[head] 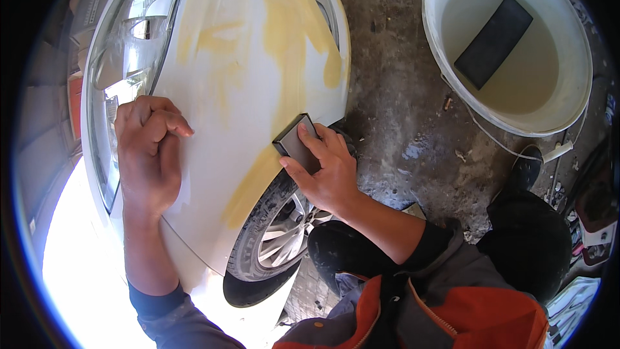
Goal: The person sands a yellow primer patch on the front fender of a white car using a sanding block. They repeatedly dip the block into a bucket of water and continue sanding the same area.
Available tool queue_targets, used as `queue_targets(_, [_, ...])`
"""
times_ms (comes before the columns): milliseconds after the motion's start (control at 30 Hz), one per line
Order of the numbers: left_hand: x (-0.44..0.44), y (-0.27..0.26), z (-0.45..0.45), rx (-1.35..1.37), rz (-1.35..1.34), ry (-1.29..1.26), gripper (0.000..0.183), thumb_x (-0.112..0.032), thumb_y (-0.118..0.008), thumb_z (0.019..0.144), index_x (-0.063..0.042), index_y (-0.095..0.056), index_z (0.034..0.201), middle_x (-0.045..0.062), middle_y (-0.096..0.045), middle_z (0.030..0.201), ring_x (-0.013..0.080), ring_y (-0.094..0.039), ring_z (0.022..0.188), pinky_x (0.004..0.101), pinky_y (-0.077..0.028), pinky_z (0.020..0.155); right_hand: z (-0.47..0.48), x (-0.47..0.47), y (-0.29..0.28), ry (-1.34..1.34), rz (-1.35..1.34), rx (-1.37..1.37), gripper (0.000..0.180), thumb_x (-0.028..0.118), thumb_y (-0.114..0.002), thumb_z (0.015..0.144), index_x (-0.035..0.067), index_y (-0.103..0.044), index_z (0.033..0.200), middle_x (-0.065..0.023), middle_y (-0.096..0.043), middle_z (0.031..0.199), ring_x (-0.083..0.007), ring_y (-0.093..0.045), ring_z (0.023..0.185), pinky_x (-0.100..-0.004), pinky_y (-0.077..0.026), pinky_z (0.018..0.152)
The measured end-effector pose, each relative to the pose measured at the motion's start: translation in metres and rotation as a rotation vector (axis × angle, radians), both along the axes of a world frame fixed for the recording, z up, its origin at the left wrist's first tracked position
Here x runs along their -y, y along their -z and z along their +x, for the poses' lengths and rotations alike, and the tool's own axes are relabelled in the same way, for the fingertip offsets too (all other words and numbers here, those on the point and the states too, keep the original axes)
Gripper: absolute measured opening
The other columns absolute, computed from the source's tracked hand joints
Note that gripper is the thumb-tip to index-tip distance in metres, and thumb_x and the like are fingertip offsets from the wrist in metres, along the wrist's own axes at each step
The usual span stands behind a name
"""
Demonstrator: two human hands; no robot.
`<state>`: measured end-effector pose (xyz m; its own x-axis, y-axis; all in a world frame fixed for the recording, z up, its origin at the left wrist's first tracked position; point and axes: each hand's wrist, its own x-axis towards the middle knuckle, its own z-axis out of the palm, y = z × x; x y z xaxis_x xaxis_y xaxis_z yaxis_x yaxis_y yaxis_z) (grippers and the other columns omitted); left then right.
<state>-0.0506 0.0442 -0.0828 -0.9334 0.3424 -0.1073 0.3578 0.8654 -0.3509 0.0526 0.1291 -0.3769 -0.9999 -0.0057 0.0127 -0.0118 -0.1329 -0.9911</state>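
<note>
My right hand (329, 165) grips a dark sanding block (296, 141) against the edge of a white car bumper and fender (227, 121), just above the wheel arch. Yellowish filler patches (283, 14) spread over the painted panel, and one streak (252, 186) follows the arch. My left hand (150, 155), its fingers curled, is over the panel beside the headlight (135, 43); nothing shows in it, and whether it touches the surface I cannot tell. Below my right hand is the tyre (259, 223) with its alloy wheel (290, 232).
At the upper right a white plastic bucket (431, 43) holds cloudy water with a black rectangular block (494, 41) in it. Its wire handle with a white grip (558, 152) hangs down near my shoe (525, 169). The concrete floor (387, 82) looks wet and stained, with small debris.
</note>
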Motion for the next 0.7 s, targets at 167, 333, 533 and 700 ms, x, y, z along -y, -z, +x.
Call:
queue_targets(167, [-0.002,-0.001,0.0,0.015,0.005,-0.004,0.027,0.016,-0.061,0.082,-0.009,-0.071,0.084,0.006,-0.068,0.101,0.027,-0.056,0.104,0.0383,-0.044,0.095,-0.044,0.005,-0.002,0.096,-0.051,-0.01,0.063,0.042,-0.089,0.091,0.004,-0.076,0.14,-0.0234,-0.068,0.137,-0.0404,-0.067,0.122,-0.0494,-0.061,0.095])
queue_targets(333, [0.002,-0.001,0.002,0.012,0.017,-0.014,0.027,0.015,-0.06,0.082,-0.009,-0.072,0.084,0.006,-0.068,0.101,0.0271,-0.056,0.104,0.0383,-0.045,0.095,-0.118,0.006,-0.003,0.111,-0.054,0.099,0.065,0.044,-0.087,0.092,0.004,-0.075,0.142,-0.0222,-0.069,0.136,-0.039,-0.067,0.124,-0.048,-0.06,0.099])
queue_targets(533, [0.0,-0.001,0.0,0.022,0.025,0.004,0.026,0.015,-0.059,0.082,-0.008,-0.073,0.087,0.007,-0.069,0.104,0.0285,-0.058,0.107,0.0397,-0.045,0.099,-0.085,-0.002,-0.014,-0.058,-0.029,0.15,0.069,0.046,-0.088,0.092,0.004,-0.073,0.144,-0.0218,-0.067,0.136,-0.04,-0.066,0.126,-0.0492,-0.06,0.098])
queue_targets(700, [-0.005,0.002,0.002,0.003,-0.036,-0.029,0.03,0.013,-0.059,0.084,-0.009,-0.075,0.096,0.008,-0.069,0.113,0.0301,-0.058,0.114,0.0428,-0.045,0.105,-0.018,-0.011,-0.02,-0.062,0.004,0.066,0.067,0.046,-0.088,0.092,0.005,-0.074,0.143,-0.0205,-0.068,0.135,-0.0385,-0.067,0.124,-0.0491,-0.062,0.094])
